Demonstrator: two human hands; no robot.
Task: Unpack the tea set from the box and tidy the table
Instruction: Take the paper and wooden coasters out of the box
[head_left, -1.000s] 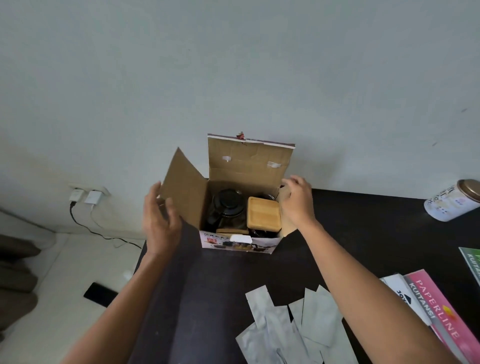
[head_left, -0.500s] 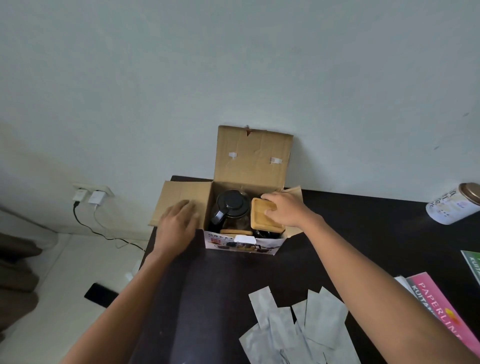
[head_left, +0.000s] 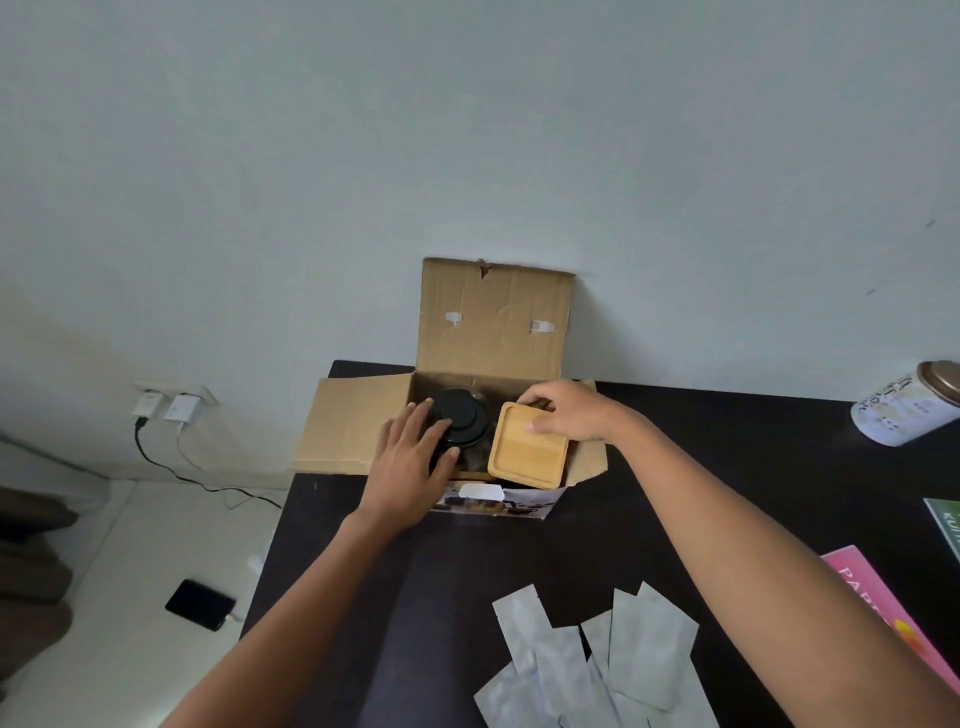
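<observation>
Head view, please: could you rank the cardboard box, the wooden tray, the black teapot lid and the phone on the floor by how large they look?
1. cardboard box
2. wooden tray
3. and 4. black teapot lid and phone: they look alike, the lid is partly hidden by the left hand, and the phone lies farther down, so no ranking.

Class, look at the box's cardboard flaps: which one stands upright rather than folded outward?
The back flap, against the wall, with two bits of white tape. The left flap lies flat outward; the right flap splays out beneath the right hand.
</observation>
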